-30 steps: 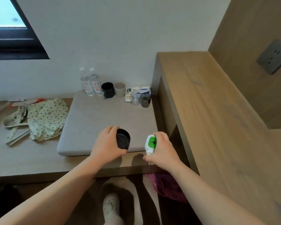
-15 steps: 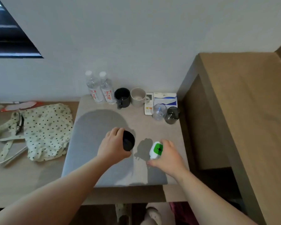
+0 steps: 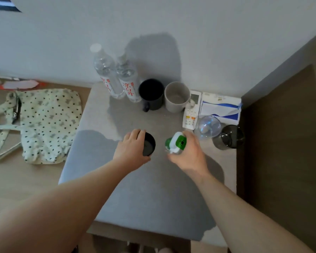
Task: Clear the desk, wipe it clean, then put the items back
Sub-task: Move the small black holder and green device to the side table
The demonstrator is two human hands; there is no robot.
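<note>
The left grip (image 3: 130,149) curls round a small, smooth black cylindrical cup (image 3: 149,144), tipped so one round end faces right. The right grip (image 3: 189,154) wraps a glossy white plastic bottle with a green label (image 3: 177,142), its long axis leaning up and left. Both hover above the matte grey pad (image 3: 153,189) on the pale wooden desk (image 3: 26,179).

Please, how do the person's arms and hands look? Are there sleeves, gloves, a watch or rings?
Both forearms are bare up to the picture's edge: no sleeve shows on the left forearm or the right forearm. The left grip and the right grip are bare hands without gloves. No watch, bracelet or ring shows; some fingers are hidden.
</note>
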